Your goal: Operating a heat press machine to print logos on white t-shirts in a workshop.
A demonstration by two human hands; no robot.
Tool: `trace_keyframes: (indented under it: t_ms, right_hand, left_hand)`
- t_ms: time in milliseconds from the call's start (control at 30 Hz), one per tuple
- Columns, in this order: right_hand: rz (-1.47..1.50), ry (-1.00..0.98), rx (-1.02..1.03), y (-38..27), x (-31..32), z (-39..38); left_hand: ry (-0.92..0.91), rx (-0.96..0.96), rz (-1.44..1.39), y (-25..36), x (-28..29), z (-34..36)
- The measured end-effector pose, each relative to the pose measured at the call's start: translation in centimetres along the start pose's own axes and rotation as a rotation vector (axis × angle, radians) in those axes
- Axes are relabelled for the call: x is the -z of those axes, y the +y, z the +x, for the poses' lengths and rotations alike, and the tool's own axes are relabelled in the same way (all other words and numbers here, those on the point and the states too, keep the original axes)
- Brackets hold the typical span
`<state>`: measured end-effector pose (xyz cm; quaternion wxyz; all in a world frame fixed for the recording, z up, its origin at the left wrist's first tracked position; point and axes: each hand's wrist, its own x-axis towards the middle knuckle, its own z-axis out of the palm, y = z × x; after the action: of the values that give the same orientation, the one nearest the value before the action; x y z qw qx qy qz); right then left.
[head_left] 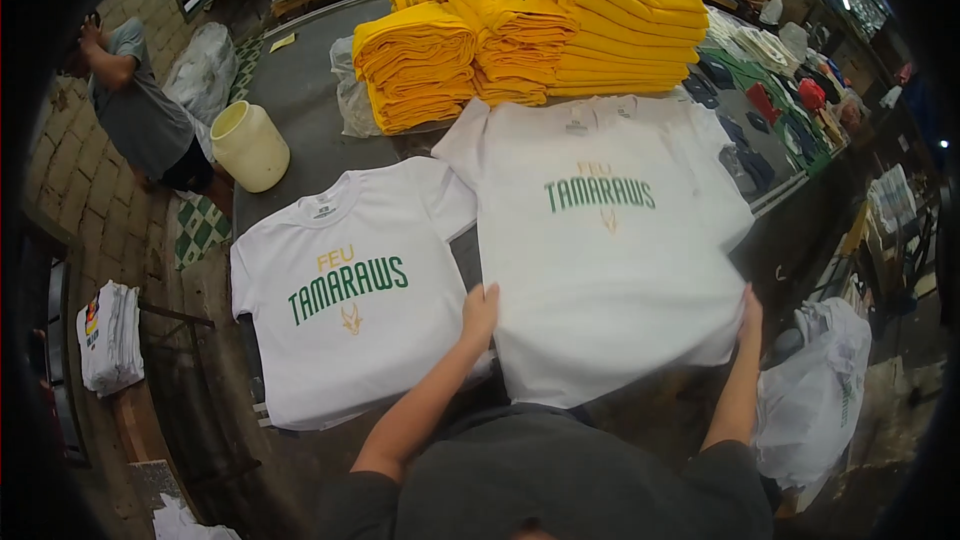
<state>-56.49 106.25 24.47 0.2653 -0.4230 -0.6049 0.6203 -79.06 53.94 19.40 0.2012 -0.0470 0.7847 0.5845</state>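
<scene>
A white printed T-shirt lies spread in front of me, its collar toward the far side and its hem toward my body. My left hand grips its left edge, fingers closed on the cloth. On the opposite edge my right hand pinches the fabric, with its fingertips partly hidden. The lower part of this shirt looks slightly lifted between both hands. To the left lies another white T-shirt with the same green and yellow chest print, laid flat, its right sleeve touching the held shirt.
Tall stacks of folded yellow shirts stand at the table's far side. A cream bucket sits at the left table edge. Beyond it stands a person in grey. A white plastic bag is at right, near several dark garments.
</scene>
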Motion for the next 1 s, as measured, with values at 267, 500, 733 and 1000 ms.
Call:
trace_keyframes:
  t_ms: [267, 500, 733, 1000]
  right_hand:
    - [-1.153, 0.181, 0.357, 2.8, -3.0, 8.2]
    - [-0.605, -0.362, 0.766, -4.7, -32.5, 9.1]
    - [-0.583, -0.957, 1.175, -2.5, -60.9, -9.7]
    - [-1.067, -0.959, 0.982, 0.6, -70.0, -17.0]
  left_hand:
    - [-0.02, -0.165, -0.188, 0.1, 8.0, 1.1]
    - [0.775, -0.19, 0.85, 1.7, 32.1, 11.3]
    - [0.528, 0.019, 1.222, -0.4, 41.5, 16.8]
    - [0.128, -0.121, 1.335, 0.5, 45.3, 15.1]
